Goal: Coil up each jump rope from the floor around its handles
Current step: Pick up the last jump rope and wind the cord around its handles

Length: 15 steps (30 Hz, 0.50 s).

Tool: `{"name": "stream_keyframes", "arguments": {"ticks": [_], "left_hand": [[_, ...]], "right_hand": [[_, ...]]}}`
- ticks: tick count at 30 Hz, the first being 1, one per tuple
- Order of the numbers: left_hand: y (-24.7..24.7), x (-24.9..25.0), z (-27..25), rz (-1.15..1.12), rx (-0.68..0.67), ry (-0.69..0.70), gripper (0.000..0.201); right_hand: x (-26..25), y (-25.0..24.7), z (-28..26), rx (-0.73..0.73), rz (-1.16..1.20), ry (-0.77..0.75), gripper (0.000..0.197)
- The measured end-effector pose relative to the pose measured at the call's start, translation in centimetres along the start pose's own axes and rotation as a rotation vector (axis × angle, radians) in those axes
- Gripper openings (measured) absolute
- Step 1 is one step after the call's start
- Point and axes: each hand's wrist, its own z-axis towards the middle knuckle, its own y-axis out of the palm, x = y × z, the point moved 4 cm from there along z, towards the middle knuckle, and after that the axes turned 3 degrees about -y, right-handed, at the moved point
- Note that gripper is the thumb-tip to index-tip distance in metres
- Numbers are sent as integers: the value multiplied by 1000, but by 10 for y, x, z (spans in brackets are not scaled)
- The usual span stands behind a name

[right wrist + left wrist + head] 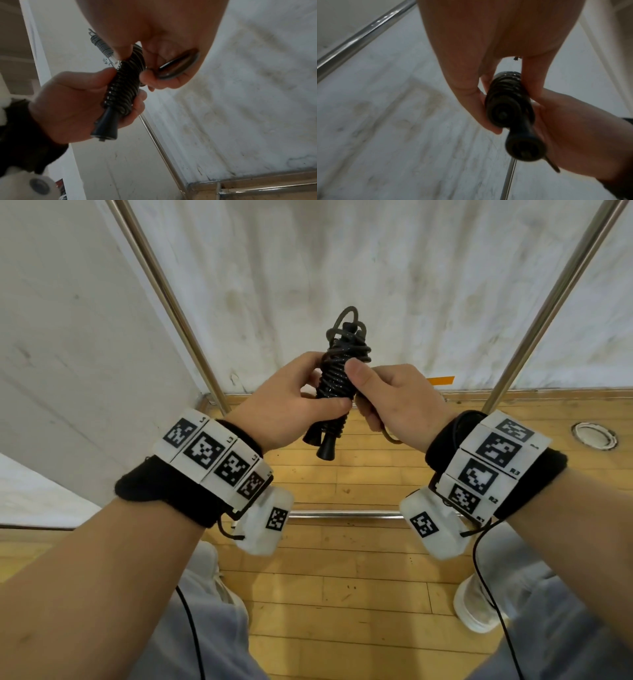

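While both hands hold it up over the wooden floor (342,594), the black jump rope (334,378) is wound tight in many turns around its two handles (322,445), w/ loose loops at the top. Left hand (291,402) grips the coiled bundle; right hand (394,402) pinches it w/ thumb, rope end curled in its fingers.

A scuffed white wall (394,268) rises behind a wooden plank floor (342,577). Shiny metal poles (164,289) slant up at left and right, joined by a low metal bar (342,513). A round metal floor fitting (595,435) sits at the right, and an orange strip of tape (442,381) marks the wall's base.
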Motion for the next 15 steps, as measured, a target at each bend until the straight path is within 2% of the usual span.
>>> {"name": "stream_keyframes", "arguments": {"ticks": [3, 6, 8, 11, 15], "left_hand": [[-3, -2, 2, 87, 125, 55, 43], [-5, -1, 3, 122, 228, 112, 47], [-6, -1, 3, 117, 241, 121, 48], [-6, -3, 6, 121, 210, 45, 49], [-7, -4, 9, 168, 166, 14, 42]], "right_hand": [[4, 0, 2, -19, -15, 53, 65], [4, 0, 4, -8, -18, 56, 62], [5, 3, 3, -38, 45, 75, 52], [8, 7, 1, -77, 98, 117, 28], [12, 5, 5, -56, 124, 154, 13]]}}
